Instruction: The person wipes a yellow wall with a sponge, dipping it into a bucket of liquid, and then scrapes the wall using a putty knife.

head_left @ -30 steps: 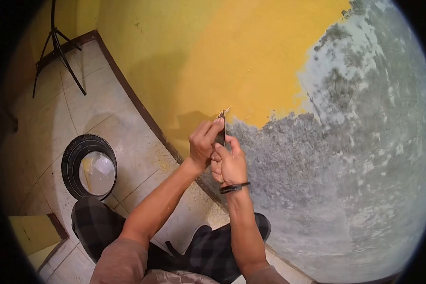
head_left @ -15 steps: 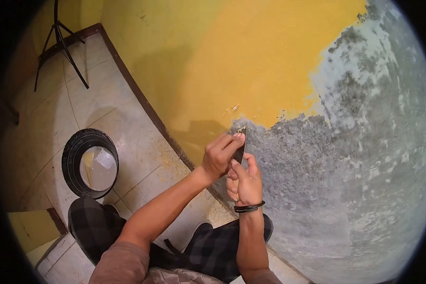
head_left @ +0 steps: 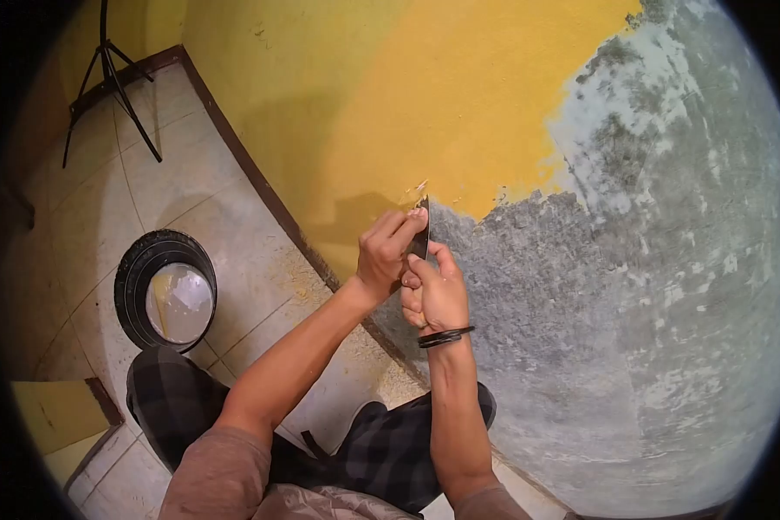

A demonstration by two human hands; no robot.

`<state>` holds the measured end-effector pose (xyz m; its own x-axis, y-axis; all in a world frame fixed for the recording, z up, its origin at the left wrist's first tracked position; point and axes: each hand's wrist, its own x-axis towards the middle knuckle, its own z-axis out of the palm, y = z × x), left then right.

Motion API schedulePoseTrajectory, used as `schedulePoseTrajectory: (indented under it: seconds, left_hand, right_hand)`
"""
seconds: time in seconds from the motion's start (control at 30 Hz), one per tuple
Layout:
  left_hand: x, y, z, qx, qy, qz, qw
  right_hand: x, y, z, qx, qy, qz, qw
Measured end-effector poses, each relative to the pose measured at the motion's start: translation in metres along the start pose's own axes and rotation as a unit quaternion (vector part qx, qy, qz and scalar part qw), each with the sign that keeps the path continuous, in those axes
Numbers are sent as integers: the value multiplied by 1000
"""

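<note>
A dark, flat scraper (head_left: 421, 243) is held by both hands, its tip against the wall where yellow paint (head_left: 459, 113) meets bare grey plaster (head_left: 555, 295). My left hand (head_left: 383, 256) is closed on the blade's upper part, fingers near the tip. Lower down, my right hand (head_left: 435, 295) grips the scraper's base, with its handle hidden in the fist; black bands circle that wrist. Small loose paint flakes (head_left: 419, 187) cling just above the tip.
On the tiled floor to the left stands a black bucket (head_left: 126, 299) with whitish contents. Behind it is a black tripod stand (head_left: 113, 82). Paint scrapings (head_left: 303, 286) lie along the brown baseboard (head_left: 251, 165). My bent legs in checked trousers (head_left: 178, 403) are below.
Both hands and the scraper have moved up and slightly left along the paint edge, and the tip is now closer to the flakes. The view has shifted slightly.
</note>
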<state>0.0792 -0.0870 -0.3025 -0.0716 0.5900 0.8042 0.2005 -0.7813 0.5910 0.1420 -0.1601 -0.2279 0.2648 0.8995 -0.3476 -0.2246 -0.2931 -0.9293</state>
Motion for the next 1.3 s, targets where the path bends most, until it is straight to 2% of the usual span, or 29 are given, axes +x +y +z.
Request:
schedulePoseTrajectory:
  seconds: [0.17, 0.23, 0.3, 0.4, 0.43, 0.53, 0.63, 0.7, 0.77, 0.8, 0.97, 1.03, 1.23, 1.3]
  left_hand:
    - [-6, -13, 16, -31, 49, 54, 997]
    - [0, -21, 12, 24, 50, 21, 998]
    - [12, -16, 4, 16, 68, 17, 997]
    - [0, -12, 3, -23, 20, 19, 999]
    - [-9, -12, 15, -53, 45, 25, 997]
    - [-7, -13, 13, -63, 35, 3, 997]
    - [-6, -9, 5, -44, -18, -7, 999]
    - [-4, -3, 8, -23, 22, 1, 1000]
    - [-8, 5, 8, -16, 24, 17, 999]
    - [-12, 8, 6, -21, 0, 10, 1000]
    - [-42, 29, 11, -21, -67, -17, 997]
    - [-47, 33, 12, -16, -68, -16, 997]
    - [-49, 31, 19, 19, -29, 17, 999]
    - [-52, 27, 26, 24, -14, 19, 999]
  right_hand:
    - [-3, 4, -8, -8, 10, -18, 1000]
    - [19, -2, -3, 4, -15, -3, 1000]
    - [21, -8, 6, -21, -29, -1, 999]
    - [2, 3, 2, -11, 10, -22, 1000]
    - [-8, 3, -2, -2, 10, -13, 1000]
    - [-4, 1, 0, 3, 11, 12, 1000]
    - [-5, -2, 15, -64, 29, -12, 997]
    - [1, -7, -10, -36, -17, 24, 999]
    - [-6, -7, -28, -23, -51, 17, 998]
    - [-8, -7, -33, -18, -88, 14, 996]
    - [-32, 22, -63, 28, -128, -16, 991]
    - [-38, 24, -63, 42, -75, 21, 996]
    - [-33, 39, -51, 42, -27, 6, 999]
    - [-24, 47, -53, -44, 22, -35, 998]
